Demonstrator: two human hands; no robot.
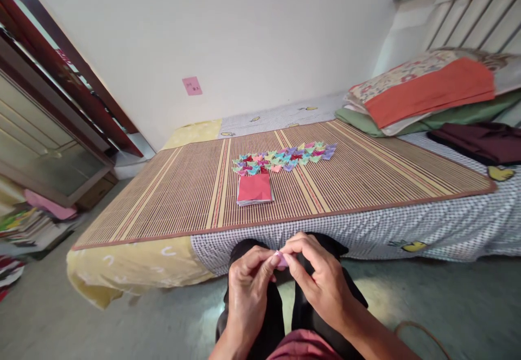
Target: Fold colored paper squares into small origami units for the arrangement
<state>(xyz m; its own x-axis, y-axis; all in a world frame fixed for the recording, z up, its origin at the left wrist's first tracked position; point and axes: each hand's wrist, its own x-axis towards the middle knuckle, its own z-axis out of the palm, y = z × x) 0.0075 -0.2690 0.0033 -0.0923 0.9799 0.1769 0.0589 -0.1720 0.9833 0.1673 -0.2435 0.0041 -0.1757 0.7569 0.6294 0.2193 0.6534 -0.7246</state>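
Between my fingertips, above my lap, is a small piece of folded pink paper (281,260). My left hand (251,276) pinches it from the left with thumb and forefinger. From the right, the thumb and forefinger of my right hand (315,270) grip it too. Much of the paper is hidden by my fingers, so its full shape does not show. Beyond my hands, on the bed mat, lies a stack of square paper (254,188) with a red sheet on top. Just behind the stack stand rows of small folded paper boats (291,157) in many colours.
A striped bamboo mat (175,197) covers the bed, over a checked sheet (366,229). Pillows (431,96) and a dark folded cloth (480,141) lie at the right. A pink paper note (192,86) is on the white wall. Books (26,227) are stacked at far left.
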